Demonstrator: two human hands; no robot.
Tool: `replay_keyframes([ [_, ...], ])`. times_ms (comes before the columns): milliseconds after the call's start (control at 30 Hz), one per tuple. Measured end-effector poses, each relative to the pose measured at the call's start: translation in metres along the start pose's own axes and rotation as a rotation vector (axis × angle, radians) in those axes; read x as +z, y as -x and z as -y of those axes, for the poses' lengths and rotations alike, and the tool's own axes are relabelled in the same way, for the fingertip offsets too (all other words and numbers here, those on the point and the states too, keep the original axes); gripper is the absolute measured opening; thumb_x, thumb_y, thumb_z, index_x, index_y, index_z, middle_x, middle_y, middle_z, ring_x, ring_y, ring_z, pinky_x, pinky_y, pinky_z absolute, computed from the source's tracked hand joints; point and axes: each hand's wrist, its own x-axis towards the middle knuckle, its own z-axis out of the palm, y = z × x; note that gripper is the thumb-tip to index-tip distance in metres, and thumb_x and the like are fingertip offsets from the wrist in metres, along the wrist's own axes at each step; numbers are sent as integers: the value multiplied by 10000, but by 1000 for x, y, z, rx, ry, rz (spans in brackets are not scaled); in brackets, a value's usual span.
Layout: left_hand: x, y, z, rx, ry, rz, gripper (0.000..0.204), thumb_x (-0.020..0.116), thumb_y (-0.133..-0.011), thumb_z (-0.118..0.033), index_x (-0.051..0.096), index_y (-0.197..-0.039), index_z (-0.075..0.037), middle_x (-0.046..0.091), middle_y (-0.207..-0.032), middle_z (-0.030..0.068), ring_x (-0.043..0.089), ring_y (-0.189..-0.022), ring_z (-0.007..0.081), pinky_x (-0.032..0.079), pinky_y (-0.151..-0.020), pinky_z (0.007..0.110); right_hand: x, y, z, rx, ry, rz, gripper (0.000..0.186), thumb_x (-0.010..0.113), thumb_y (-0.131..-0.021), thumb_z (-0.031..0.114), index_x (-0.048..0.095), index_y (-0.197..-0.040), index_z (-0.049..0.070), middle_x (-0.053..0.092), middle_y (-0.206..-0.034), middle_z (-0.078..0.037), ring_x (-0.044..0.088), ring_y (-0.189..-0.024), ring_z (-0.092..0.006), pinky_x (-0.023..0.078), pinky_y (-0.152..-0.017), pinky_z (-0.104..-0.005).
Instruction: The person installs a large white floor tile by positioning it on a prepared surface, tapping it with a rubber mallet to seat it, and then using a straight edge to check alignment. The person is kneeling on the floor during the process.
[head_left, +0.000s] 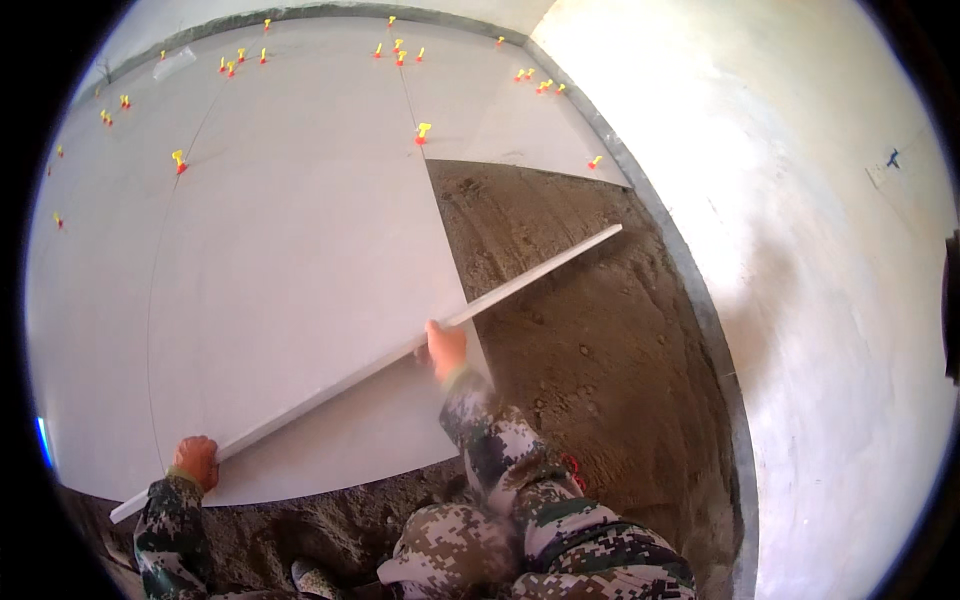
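A long, pale, straight bar, like a screed straightedge (320, 397), lies slantwise from the lower left up to the right. My left hand (197, 461) is closed round it near its lower left end. Around its middle, my right hand (447, 348) grips it, slightly blurred, with the thumb on top. The bar crosses over large light grey floor tiles (310, 230), and its far right part reaches over a bed of brown sand or mortar (600, 370). Whether the bar touches the tiles or the bed, I cannot tell.
Red and yellow tile levelling spacers (423, 133) stand along the tile joints, several in clusters farther back. A white wall (840, 300) with a grey strip (700, 300) at its foot bounds the right side. My camouflage-clad knee (450, 555) and a shoe (315, 578) are at the lower edge.
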Motion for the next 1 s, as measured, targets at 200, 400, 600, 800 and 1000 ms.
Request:
replay_keyframes([
  [200,28,28,16,64,-52,-70,116,660,-698,-56,663,-813,-44,642,-872,174,628,-930,380,520,-836,487,-21,46,-55,-9,-34,2,211,581,-920,153,571,-854,-47,611,-704,-99,615,-471,-230,484,-394,-353],
  [400,24,82,43,95,44,-150,188,649,-668,-17,637,-854,-42,627,-886,176,601,-908,405,494,-797,514,-31,126,-73,-40,-129,32,226,606,-931,151,556,-853,-55,617,-697,-106,647,-501,-234,507,-415,-359],
  [600,44,95,108,-88,33,-299,217,706,-657,-3,619,-851,-45,620,-888,183,588,-924,427,475,-778,524,-28,129,-77,-34,-155,-10,303,609,-941,191,536,-743,-26,600,-627,-96,650,-494,-229,517,-433,-361],
  [800,20,30,69,-190,-1,-261,229,806,-715,-102,634,-856,-47,649,-858,175,617,-878,421,481,-768,513,-39,53,-42,-102,-52,-64,327,589,-944,209,519,-722,-21,576,-599,-102,604,-451,-236,480,-410,-375],
  [1000,-6,5,41,-280,32,-246,201,780,-775,-145,628,-868,-51,677,-872,184,632,-883,425,482,-766,517,-11,-13,13,-84,-80,-1,304,567,-935,195,507,-745,-34,578,-637,-119,589,-457,-228,447,-388,-382],
])
